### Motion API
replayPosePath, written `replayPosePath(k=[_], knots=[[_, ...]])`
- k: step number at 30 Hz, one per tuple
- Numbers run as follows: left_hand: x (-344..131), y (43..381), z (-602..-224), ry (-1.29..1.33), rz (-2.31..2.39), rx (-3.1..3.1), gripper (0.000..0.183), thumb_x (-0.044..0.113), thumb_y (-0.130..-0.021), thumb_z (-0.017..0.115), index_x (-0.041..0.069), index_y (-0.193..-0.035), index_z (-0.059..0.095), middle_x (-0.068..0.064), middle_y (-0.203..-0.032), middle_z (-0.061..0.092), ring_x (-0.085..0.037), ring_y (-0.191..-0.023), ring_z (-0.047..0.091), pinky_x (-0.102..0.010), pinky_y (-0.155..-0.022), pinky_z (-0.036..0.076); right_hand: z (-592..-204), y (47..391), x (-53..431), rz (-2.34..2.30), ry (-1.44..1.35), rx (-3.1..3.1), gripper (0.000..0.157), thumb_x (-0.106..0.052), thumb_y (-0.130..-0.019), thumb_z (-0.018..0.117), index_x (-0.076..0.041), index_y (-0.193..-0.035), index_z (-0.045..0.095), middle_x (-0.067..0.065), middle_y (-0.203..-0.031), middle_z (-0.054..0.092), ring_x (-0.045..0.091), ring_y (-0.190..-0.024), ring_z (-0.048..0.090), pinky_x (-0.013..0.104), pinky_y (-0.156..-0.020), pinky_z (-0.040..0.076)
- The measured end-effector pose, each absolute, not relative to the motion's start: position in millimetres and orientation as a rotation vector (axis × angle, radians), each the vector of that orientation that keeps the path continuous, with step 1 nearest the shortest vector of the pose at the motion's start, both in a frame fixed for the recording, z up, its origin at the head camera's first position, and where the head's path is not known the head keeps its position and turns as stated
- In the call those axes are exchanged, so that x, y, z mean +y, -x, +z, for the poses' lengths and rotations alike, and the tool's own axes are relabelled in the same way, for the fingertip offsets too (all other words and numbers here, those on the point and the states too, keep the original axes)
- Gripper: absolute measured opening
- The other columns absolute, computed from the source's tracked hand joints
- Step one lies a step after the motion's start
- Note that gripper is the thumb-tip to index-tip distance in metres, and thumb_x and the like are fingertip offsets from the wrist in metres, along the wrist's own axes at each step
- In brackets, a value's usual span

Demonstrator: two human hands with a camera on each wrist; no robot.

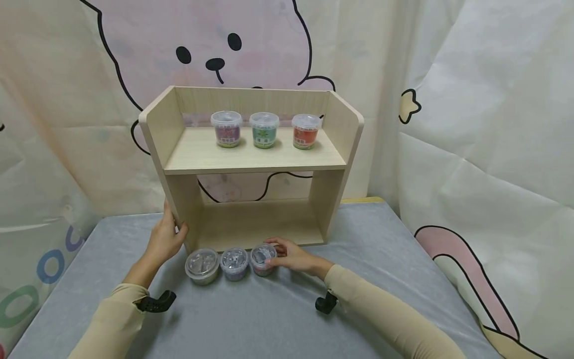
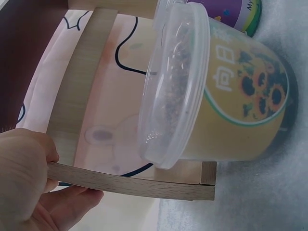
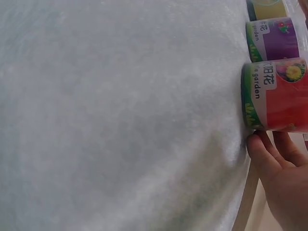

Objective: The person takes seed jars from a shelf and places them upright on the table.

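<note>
My left hand [image 1: 164,239] grips the left side panel of a pale wooden two-tier shelf [image 1: 255,162], thumb at the front edge and fingers outside; the left wrist view shows the panel between them. In front of the shelf, three lidded clear plastic tubs stand in a row on the cloth: a yellow-labelled tub [image 2: 240,101] on the left, a purple-labelled tub [image 3: 276,41] in the middle and a red-labelled tub [image 3: 286,98] on the right. My right hand [image 1: 291,257] holds the red-labelled tub at its right side, thumb in front and fingers toward the back.
On the upper tier stand three similar tubs: a purple one [image 1: 227,130], a green one [image 1: 264,132] and a red one [image 1: 305,133]. A grey-blue cloth [image 1: 251,324] covers the table. Printed curtains [image 1: 367,60] hang close behind the shelf and at both sides.
</note>
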State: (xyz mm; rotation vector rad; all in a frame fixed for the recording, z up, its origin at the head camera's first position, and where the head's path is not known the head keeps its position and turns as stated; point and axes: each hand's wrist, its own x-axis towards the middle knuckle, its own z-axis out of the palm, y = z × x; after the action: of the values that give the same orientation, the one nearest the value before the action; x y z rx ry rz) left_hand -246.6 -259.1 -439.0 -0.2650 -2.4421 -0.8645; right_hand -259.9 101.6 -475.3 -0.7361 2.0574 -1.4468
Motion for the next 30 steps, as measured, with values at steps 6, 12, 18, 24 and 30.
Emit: replayPosePath(k=[6,12,18,24,30], knots=[[-257,248,-438,0.285,-0.873,-2.439,0.085,-0.002,-0.088,0.058,0.006,-0.158,0.011,-0.037,-0.099,0.067,-0.053,-0.086,0.068,-0.064,-0.072,0.051,-468,259,103,-1.42,0.73,2.092,0.056,-0.016,-0.101,0.059,-0.003,-0.151,0.038,0.021,-0.143,0.058,0.029,-0.134,0.055,0.042,-0.112,0.043],[-258,248,-440,0.29,-0.874,-2.435,0.085,-0.002,-0.089,0.059,0.006,-0.158,0.01,-0.035,-0.096,0.068,-0.053,-0.087,0.068,-0.064,-0.072,0.051,-462,258,106,-1.421,0.717,2.123,0.056,-0.018,-0.103,0.058,-0.001,-0.152,0.037,0.025,-0.148,0.052,0.035,-0.139,0.05,0.047,-0.114,0.042],[-260,246,-440,0.271,-0.873,-2.444,0.086,0.0,-0.09,0.058,0.007,-0.159,0.008,-0.036,-0.099,0.067,-0.053,-0.088,0.067,-0.064,-0.075,0.051,-450,255,111,-1.423,0.721,2.147,0.057,-0.019,-0.103,0.057,0.001,-0.151,0.036,0.028,-0.148,0.049,0.04,-0.14,0.048,0.05,-0.114,0.043],[-260,243,-437,0.257,-0.871,-2.467,0.085,0.001,-0.091,0.058,0.006,-0.159,0.007,-0.037,-0.1,0.067,-0.053,-0.086,0.067,-0.064,-0.073,0.051,-436,255,117,-1.431,0.756,2.176,0.056,-0.019,-0.102,0.06,0.0,-0.15,0.039,0.03,-0.149,0.047,0.044,-0.141,0.046,0.05,-0.115,0.042],[-258,242,-437,0.247,-0.882,-2.468,0.085,0.001,-0.091,0.058,0.005,-0.159,0.008,-0.039,-0.103,0.066,-0.053,-0.089,0.067,-0.064,-0.075,0.051,-410,252,122,-1.447,0.794,2.216,0.056,-0.02,-0.1,0.062,-0.001,-0.148,0.042,0.025,-0.147,0.051,0.042,-0.139,0.048,0.046,-0.112,0.045]])
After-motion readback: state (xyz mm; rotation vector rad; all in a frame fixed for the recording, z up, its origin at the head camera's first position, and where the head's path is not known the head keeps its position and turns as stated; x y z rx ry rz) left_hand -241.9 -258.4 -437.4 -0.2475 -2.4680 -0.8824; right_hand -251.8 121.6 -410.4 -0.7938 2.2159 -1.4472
